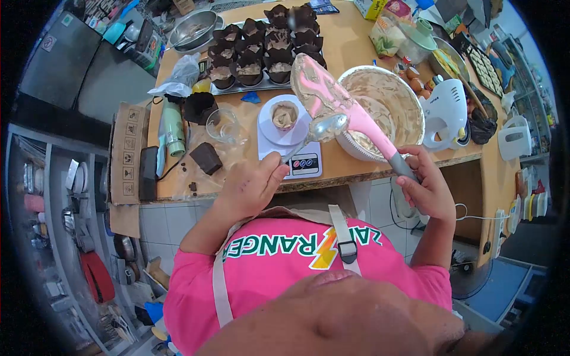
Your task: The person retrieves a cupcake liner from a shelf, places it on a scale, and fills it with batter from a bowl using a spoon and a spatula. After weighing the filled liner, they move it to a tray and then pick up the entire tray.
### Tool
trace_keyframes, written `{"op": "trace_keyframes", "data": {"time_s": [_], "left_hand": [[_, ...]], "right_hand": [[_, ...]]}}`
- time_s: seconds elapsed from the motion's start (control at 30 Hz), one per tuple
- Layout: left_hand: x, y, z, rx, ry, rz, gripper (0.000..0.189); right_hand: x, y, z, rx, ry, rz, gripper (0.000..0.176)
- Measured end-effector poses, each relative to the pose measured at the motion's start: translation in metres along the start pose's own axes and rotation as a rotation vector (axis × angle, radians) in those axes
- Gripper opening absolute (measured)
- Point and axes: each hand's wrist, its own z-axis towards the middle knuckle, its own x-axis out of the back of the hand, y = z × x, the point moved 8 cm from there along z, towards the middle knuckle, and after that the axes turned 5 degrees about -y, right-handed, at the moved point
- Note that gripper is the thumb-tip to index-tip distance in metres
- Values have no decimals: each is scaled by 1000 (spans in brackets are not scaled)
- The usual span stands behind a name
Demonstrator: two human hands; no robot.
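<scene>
In my right hand (426, 183) is the grey handle of a pink spatula (350, 107), its broad head smeared with light brown batter. My left hand (252, 185) grips a metal spoon (325, 128), whose bowl meets the spatula just below its head. Below and behind them, a white kitchen scale (303, 165) bears a small cup of batter (284, 115). To the right of the scale stands a large white bowl (347, 137), its inner wall coated with batter.
A tray (224, 90) of dark paper cups with batter stands at the back. On the left are a clear cup (222, 124), dark paper liners (205, 159), a green bottle (173, 127) and a cardboard box (126, 151). A white hand mixer (445, 113) and eggs (414, 84) lie right.
</scene>
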Motion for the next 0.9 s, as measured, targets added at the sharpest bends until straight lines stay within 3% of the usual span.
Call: {"op": "trace_keyframes", "data": {"time_s": [0.47, 0.9], "left_hand": [[2, -18, -1, 68, -42, -117, 30], [13, -30, -9, 22, 36, -147, 28]], "right_hand": [[-1, 7, 0, 21, 5, 53, 49], [-3, 19, -10, 79, -14, 67, 50]]}}
